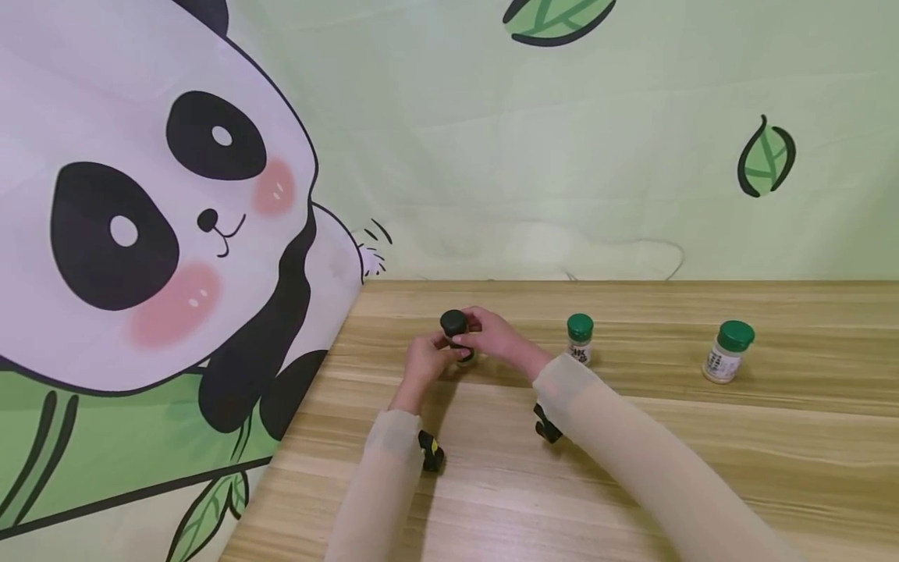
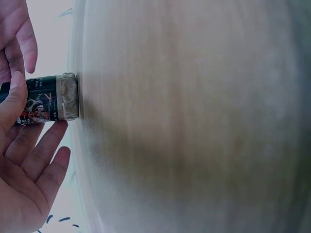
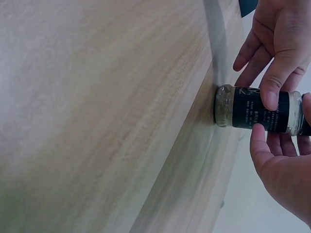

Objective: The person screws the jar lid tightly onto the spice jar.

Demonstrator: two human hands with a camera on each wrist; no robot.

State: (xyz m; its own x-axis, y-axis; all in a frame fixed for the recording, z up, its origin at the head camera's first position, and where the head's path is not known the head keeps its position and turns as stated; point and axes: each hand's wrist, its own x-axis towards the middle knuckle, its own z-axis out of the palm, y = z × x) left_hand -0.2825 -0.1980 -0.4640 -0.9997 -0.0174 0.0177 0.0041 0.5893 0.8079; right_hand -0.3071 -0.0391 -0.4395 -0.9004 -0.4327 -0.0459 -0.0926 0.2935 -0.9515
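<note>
A small spice jar (image 1: 455, 321) with a black cap and dark label stands upright on the wooden table, left of centre. My left hand (image 1: 424, 363) grips its body from the left, thumb across the front and fingers behind. From the right, my right hand (image 1: 495, 339) holds the upper part near the cap. In the left wrist view the label of the jar (image 2: 41, 99) faces the camera, and its clear base touches the tabletop. The right wrist view shows my right hand (image 3: 286, 179) below the jar (image 3: 260, 109) and my left hand (image 3: 286, 39) above it.
Two spice jars with green caps stand to the right on the table (image 1: 632, 484): a nearer jar (image 1: 579, 339) and a farther jar (image 1: 726, 351). A cloth backdrop (image 1: 456, 156) with a panda print rises behind and along the left edge.
</note>
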